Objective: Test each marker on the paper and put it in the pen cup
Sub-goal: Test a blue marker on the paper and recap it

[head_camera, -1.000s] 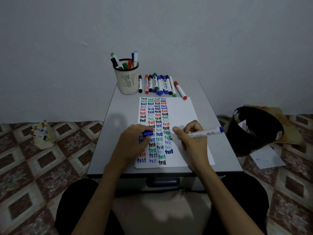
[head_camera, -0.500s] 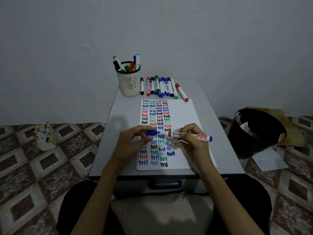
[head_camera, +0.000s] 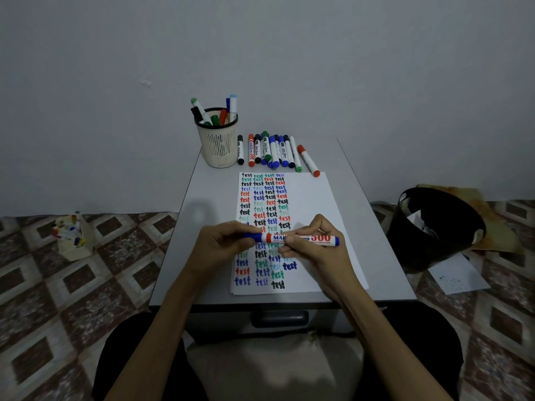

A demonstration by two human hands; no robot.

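Note:
A blue whiteboard marker (head_camera: 318, 239) lies level between both hands above the paper (head_camera: 307, 198), which is covered with columns of the word "test" in several colours. My left hand (head_camera: 220, 244) pinches the blue cap (head_camera: 251, 236) at the marker's left end. My right hand (head_camera: 315, 253) grips the white barrel. The cap sits on the marker's tip. A cream mesh pen cup (head_camera: 218, 146) with several markers stands at the table's back left. A row of several markers (head_camera: 272, 151) lies beside it.
The small grey table (head_camera: 197, 227) has a drawer handle at its front. A black bin (head_camera: 434, 227) stands on the floor to the right, with loose paper beside it. A small box of markers (head_camera: 72, 235) sits on the tiled floor at left.
My right hand lifted the marker off the paper and turned it level. My left hand brought the blue cap to the tip, and cap and marker have come together.

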